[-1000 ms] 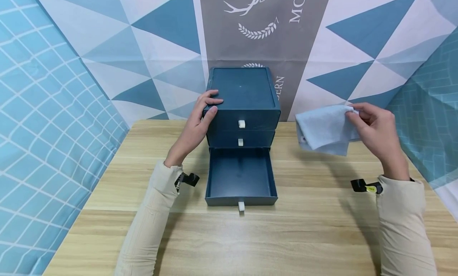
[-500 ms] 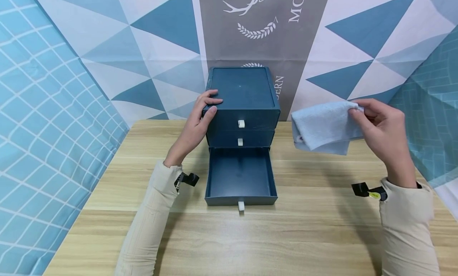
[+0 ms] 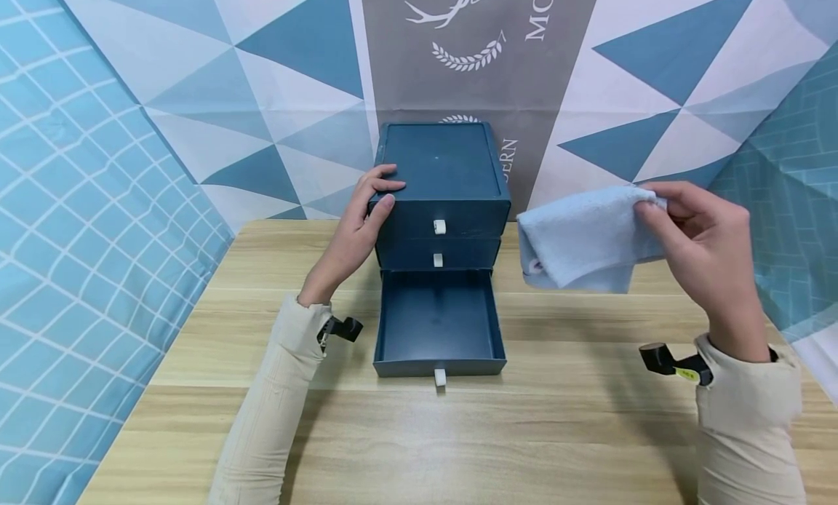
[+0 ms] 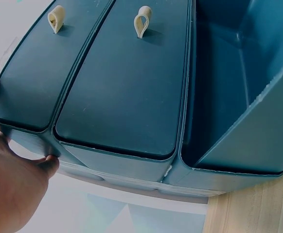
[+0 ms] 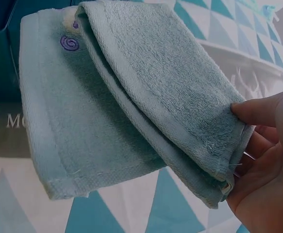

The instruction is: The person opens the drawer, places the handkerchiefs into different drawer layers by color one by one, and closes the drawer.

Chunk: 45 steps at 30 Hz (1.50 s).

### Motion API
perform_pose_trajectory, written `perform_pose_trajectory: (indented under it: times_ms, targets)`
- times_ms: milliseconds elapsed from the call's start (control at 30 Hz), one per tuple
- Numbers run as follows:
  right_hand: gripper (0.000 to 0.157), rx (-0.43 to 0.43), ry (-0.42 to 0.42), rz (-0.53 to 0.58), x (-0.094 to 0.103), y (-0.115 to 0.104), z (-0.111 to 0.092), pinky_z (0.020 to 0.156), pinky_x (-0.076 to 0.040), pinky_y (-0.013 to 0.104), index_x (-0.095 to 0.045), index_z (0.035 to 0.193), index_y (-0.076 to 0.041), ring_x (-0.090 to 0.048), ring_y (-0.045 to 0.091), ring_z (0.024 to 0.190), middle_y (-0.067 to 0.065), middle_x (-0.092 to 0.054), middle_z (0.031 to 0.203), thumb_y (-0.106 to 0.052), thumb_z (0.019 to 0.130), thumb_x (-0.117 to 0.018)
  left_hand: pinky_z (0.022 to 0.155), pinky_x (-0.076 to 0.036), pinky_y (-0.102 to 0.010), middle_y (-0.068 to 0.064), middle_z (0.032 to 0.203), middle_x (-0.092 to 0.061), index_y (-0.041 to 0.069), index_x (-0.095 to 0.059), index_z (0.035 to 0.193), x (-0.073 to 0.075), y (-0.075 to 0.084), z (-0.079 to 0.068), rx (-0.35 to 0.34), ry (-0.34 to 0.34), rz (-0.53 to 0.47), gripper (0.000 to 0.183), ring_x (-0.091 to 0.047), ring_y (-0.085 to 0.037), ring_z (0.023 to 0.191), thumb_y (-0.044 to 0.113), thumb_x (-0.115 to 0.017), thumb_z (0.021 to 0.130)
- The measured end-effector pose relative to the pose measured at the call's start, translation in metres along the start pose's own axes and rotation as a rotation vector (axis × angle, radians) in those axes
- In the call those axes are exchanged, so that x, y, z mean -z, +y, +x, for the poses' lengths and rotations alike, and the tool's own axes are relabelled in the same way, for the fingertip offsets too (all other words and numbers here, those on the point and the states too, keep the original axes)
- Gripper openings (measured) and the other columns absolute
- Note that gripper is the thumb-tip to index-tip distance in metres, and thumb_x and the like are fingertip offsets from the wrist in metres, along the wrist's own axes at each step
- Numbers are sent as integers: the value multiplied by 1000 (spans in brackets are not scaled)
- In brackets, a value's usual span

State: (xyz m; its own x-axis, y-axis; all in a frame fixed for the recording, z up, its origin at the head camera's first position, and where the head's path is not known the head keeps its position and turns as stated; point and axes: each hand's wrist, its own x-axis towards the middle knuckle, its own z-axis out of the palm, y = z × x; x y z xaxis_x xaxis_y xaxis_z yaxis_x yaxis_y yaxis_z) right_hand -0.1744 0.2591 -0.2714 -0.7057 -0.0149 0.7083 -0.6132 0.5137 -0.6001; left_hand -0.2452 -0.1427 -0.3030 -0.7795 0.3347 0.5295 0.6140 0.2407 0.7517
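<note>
A light blue towel point(image 3: 583, 236), folded over, hangs in the air right of a dark blue drawer unit point(image 3: 439, 159). My right hand point(image 3: 710, 243) pinches its right corner between thumb and fingers. In the right wrist view the towel point(image 5: 166, 82) shows a small purple spiral stitched on it. My left hand point(image 3: 356, 228) rests on the unit's front left top corner, fingers on the top and thumb at the front edge. The left wrist view shows this hand point(image 4: 10, 179) spread across the corner. The bottom drawer point(image 3: 440, 323) is pulled out, with nothing inside.
The two upper drawers are closed, each with a white pull tab point(image 3: 439, 227). The unit stands on a wooden table point(image 3: 419, 439) against a patterned cloth backdrop point(image 3: 294, 68). A blue checked cloth point(image 3: 72, 199) hangs on the left.
My right hand has shifted slightly right and nearer the camera. The towel's left end has moved left toward the drawer unit. My left hand and the drawers stay as they were.
</note>
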Motion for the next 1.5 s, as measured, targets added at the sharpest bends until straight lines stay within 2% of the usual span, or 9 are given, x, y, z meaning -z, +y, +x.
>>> perform_pose_trajectory:
  times_ms: [367, 600, 800, 967, 1200, 1500]
  targets:
    - [22, 32, -7, 69, -12, -23, -6, 72, -54, 14, -69, 111, 13, -69, 9, 74, 0, -75, 95, 11, 89, -64, 118, -20, -51, -17, 157, -30, -4, -53, 133, 0, 1, 0, 0, 0, -3, 31, -18, -24, 150, 9, -40, 108]
    - [21, 54, -12, 165, -24, -32, -11, 71, -54, 15, -68, 109, 15, -69, 10, 73, 3, -75, 94, 13, 89, -64, 118, -19, -51, -16, 158, -29, -3, -53, 134, 0, 1, 0, 6, -4, -4, 32, -17, -22, 150, 9, -39, 108]
    - [20, 72, 23, 160, -39, -37, -15, 69, -54, 14, -69, 106, 15, -69, 7, 71, -1, -74, 90, 14, 87, -64, 118, -19, -52, -16, 158, -29, -4, -52, 134, 0, 1, 0, 6, -5, -7, 32, -17, -22, 150, 9, -39, 108]
    - [21, 79, 18, 187, -49, -39, -19, 68, -55, 15, -69, 107, 14, -70, 8, 71, 0, -74, 90, 15, 87, -64, 118, -18, -53, -16, 158, -29, -3, -53, 134, 0, 1, 0, 8, -4, -7, 32, -17, -23, 150, 9, -39, 108]
    - [27, 74, -25, 173, -68, -43, -26, 72, -56, 19, -70, 113, 6, -72, 9, 80, 2, -74, 98, 14, 89, -62, 118, -17, -52, -17, 157, -29, -4, -53, 133, 0, 0, -1, -6, -2, -4, 31, -18, -25, 150, 8, -39, 108]
    - [27, 54, -116, 277, -97, -39, -39, 75, -58, 25, -68, 115, 6, -73, 14, 86, 14, -74, 101, 15, 91, -60, 118, -18, -52, -17, 157, -29, -3, -53, 133, 0, -1, -1, -9, -4, -9, 31, -18, -24, 150, 9, -38, 108]
